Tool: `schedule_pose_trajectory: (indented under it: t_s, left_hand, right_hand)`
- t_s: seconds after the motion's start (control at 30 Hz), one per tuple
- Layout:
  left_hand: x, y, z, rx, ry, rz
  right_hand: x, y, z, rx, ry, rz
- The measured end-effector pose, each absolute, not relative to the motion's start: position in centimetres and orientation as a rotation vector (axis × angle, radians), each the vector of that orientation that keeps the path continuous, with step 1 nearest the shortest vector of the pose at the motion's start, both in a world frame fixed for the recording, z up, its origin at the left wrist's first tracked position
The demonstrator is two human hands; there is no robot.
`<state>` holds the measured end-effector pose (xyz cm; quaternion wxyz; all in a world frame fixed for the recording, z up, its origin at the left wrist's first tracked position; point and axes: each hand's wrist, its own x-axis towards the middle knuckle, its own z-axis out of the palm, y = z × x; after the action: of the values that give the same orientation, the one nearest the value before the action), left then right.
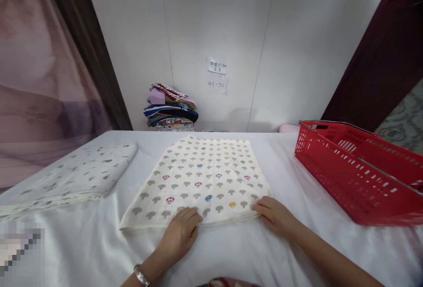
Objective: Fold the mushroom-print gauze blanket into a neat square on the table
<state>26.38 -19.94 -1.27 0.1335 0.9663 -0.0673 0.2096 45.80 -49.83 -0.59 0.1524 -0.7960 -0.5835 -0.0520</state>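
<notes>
A folded cream cloth printed with small mushrooms, mostly grey with a few coloured ones, lies on the white-covered table in front of me. My left hand is at the middle of its near edge, fingers curled over the fabric and thumb close to the edge. At the near right corner, my right hand pinches the layered edge between fingers and thumb. A silver bracelet circles my left wrist. The fingertips of both hands are partly hidden.
Another folded white cloth with a grey print lies to the left. A red plastic basket with metal handles stands on the right. Behind the table's far edge, a pile of folded fabrics rests against the white wall, which carries paper labels.
</notes>
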Motion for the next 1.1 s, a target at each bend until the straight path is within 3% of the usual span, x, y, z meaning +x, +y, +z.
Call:
schedule_pose_trajectory:
  t_s: [0.3, 0.5, 1.1]
  left_hand:
    - [26.3, -21.0, -1.4, 2.853, -0.147, 0.490]
    - [26.6, -21.2, -2.4, 2.922, -0.150, 0.394]
    - [26.0, -21.0, -2.1, 2.998, -0.086, 0.533]
  right_hand:
    - [46.3, -51.7, -2.0, -2.162, -1.762, -0.755]
    - [47.0, -51.9, -4.1, -2.235, -1.867, -0.685]
    - [38.7, -35.3, -4.0, -2.110, -2.034, -0.463]
